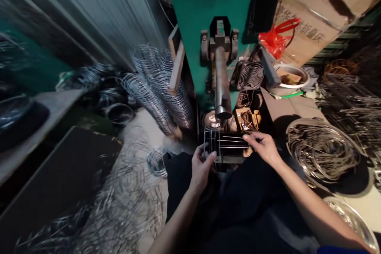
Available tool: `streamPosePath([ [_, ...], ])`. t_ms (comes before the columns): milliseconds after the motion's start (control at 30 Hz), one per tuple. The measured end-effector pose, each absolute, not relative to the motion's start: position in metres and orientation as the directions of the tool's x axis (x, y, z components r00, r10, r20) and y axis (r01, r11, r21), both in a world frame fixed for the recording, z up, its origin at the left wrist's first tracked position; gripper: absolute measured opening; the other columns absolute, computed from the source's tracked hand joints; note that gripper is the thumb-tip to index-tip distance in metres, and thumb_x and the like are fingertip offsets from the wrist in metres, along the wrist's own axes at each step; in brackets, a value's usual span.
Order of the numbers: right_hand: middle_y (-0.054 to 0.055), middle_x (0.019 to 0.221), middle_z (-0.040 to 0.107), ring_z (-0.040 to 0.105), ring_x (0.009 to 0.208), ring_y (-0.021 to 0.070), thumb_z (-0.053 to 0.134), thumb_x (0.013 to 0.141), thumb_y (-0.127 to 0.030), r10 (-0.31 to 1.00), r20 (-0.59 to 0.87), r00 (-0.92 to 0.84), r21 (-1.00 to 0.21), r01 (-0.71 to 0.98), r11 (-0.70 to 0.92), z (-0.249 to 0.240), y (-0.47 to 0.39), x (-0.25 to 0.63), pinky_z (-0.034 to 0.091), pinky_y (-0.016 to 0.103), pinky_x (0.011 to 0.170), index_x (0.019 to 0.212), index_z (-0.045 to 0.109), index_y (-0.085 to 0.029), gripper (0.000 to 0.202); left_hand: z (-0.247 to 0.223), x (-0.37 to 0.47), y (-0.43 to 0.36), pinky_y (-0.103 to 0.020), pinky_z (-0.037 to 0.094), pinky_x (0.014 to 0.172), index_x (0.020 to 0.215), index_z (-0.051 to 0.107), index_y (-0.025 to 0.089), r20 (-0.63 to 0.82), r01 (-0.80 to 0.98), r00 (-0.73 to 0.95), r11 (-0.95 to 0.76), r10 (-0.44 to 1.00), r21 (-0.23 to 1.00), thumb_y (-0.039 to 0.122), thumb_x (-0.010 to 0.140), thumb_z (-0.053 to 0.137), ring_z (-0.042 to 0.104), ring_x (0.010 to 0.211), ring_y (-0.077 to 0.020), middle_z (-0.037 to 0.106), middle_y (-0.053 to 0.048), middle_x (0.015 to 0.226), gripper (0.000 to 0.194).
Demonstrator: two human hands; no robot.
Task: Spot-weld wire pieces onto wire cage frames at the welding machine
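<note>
Below the metal arm point(222, 83) of a green machine, a wire frame point(212, 137) stands upright. My left hand point(201, 163) is closed around its lower part, thumb and fingers near its wires. To the right, my right hand point(263, 147) pinches the ends of several thin metal rods point(232, 141). The rods lie roughly level and reach left to the wire frame. Whether they touch the frame is too small to tell. A round metal piece point(212, 120) sits just behind the top of the wire frame.
Stacks of wire rings point(151, 95) lean at the machine's left. Loose wire pieces point(119, 206) litter the floor. On the right are a tray of wire rings point(324, 152), a white bucket point(290, 79), a red plastic bag point(275, 41) and a metal bowl point(354, 218).
</note>
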State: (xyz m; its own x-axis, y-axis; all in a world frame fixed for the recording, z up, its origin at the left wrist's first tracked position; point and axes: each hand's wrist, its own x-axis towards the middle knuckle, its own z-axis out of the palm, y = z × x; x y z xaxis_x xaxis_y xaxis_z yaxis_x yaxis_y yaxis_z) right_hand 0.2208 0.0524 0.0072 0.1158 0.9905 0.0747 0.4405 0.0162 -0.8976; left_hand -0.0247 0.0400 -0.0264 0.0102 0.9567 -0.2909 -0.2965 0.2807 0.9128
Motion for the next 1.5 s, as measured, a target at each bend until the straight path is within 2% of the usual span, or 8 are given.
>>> streamPosePath([
  [167, -0.005, 0.055, 0.03, 0.03, 0.057, 0.0099, 0.065, 0.082, -0.059, 0.998, 0.032, 0.055, -0.877, 0.481, 0.001, 0.006, 0.069, 0.216, 0.025, 0.026, 0.056, 0.054, 0.035, -0.02, 0.057, -0.029, -0.024, 0.044, -0.016, 0.041, 0.043, 0.122, 0.056, 0.019, -0.261, -0.306, 0.01, 0.252, 0.965, 0.918, 0.041, 0.073, 0.082, 0.041, 0.046, -0.0037, 0.044, 0.01, 0.065, 0.059],
  [467, -0.004, 0.054, 0.033, 0.029, 0.057, 0.0103, 0.063, 0.079, -0.068, 0.999, -0.022, 0.034, -0.869, 0.493, -0.035, 0.01, 0.086, 0.22, 0.026, 0.027, 0.055, 0.052, 0.039, -0.02, 0.06, -0.024, -0.019, 0.053, -0.016, 0.041, 0.039, 0.121, 0.052, 0.019, -0.268, -0.341, 0.036, 0.263, 0.963, 0.902, 0.041, 0.073, 0.082, 0.039, 0.043, -0.0028, 0.041, 0.01, 0.066, 0.06],
  [567, -0.004, 0.054, 0.035, 0.03, 0.057, 0.01, 0.063, 0.08, -0.068, 0.999, -0.046, 0.022, -0.873, 0.485, -0.051, 0.01, 0.09, 0.224, 0.027, 0.026, 0.055, 0.053, 0.043, -0.019, 0.059, -0.023, -0.017, 0.055, -0.017, 0.042, 0.039, 0.121, 0.051, 0.019, -0.261, -0.345, 0.053, 0.263, 0.964, 0.901, 0.041, 0.075, 0.08, 0.038, 0.042, -0.0033, 0.04, 0.011, 0.065, 0.059],
  [733, -0.006, 0.052, 0.029, 0.027, 0.054, 0.0088, 0.065, 0.078, -0.067, 0.997, -0.077, 0.007, -0.886, 0.459, -0.072, 0.014, 0.095, 0.226, 0.025, 0.026, 0.055, 0.051, 0.035, -0.02, 0.062, -0.022, -0.015, 0.058, -0.016, 0.042, 0.039, 0.12, 0.052, 0.018, -0.244, -0.334, 0.053, 0.247, 0.968, 0.91, 0.042, 0.075, 0.08, 0.039, 0.044, -0.0036, 0.038, 0.011, 0.064, 0.058],
  [867, -0.006, 0.052, 0.029, 0.026, 0.052, 0.0085, 0.065, 0.078, -0.067, 0.994, -0.108, -0.017, -0.885, 0.457, -0.089, 0.018, 0.097, 0.227, 0.022, 0.027, 0.053, 0.051, 0.036, -0.02, 0.061, -0.022, -0.015, 0.06, -0.015, 0.041, 0.04, 0.12, 0.052, 0.018, -0.239, -0.348, 0.05, 0.242, 0.97, 0.906, 0.04, 0.074, 0.081, 0.039, 0.045, -0.003, 0.038, 0.01, 0.066, 0.058],
  [1067, -0.006, 0.055, 0.025, 0.023, 0.054, 0.0088, 0.066, 0.077, -0.067, 0.993, -0.114, -0.016, -0.884, 0.459, -0.094, 0.02, 0.101, 0.23, 0.019, 0.027, 0.053, 0.054, 0.03, -0.021, 0.063, -0.019, -0.011, 0.062, -0.018, 0.043, 0.037, 0.12, 0.052, 0.019, -0.242, -0.364, 0.049, 0.243, 0.969, 0.899, 0.044, 0.073, 0.081, 0.037, 0.042, -0.0039, 0.038, 0.011, 0.065, 0.062],
  [1333, -0.006, 0.051, 0.031, 0.027, 0.052, 0.0091, 0.066, 0.078, -0.067, 0.992, -0.12, -0.037, -0.894, 0.438, -0.092, 0.018, 0.105, 0.234, 0.024, 0.027, 0.051, 0.053, 0.036, -0.021, 0.06, -0.019, -0.008, 0.067, -0.018, 0.041, 0.037, 0.119, 0.053, 0.019, -0.245, -0.368, 0.045, 0.244, 0.968, 0.897, 0.045, 0.07, 0.083, 0.038, 0.039, -0.0037, 0.037, 0.012, 0.061, 0.063],
  [1500, -0.006, 0.051, 0.027, 0.024, 0.052, 0.0087, 0.068, 0.077, -0.065, 0.992, -0.124, -0.016, -0.893, 0.438, -0.105, 0.021, 0.105, 0.233, 0.019, 0.027, 0.052, 0.052, 0.033, -0.021, 0.061, -0.02, -0.008, 0.068, -0.017, 0.04, 0.037, 0.119, 0.052, 0.018, -0.248, -0.362, 0.049, 0.249, 0.968, 0.898, 0.044, 0.071, 0.083, 0.038, 0.039, -0.0034, 0.035, 0.013, 0.06, 0.063],
])
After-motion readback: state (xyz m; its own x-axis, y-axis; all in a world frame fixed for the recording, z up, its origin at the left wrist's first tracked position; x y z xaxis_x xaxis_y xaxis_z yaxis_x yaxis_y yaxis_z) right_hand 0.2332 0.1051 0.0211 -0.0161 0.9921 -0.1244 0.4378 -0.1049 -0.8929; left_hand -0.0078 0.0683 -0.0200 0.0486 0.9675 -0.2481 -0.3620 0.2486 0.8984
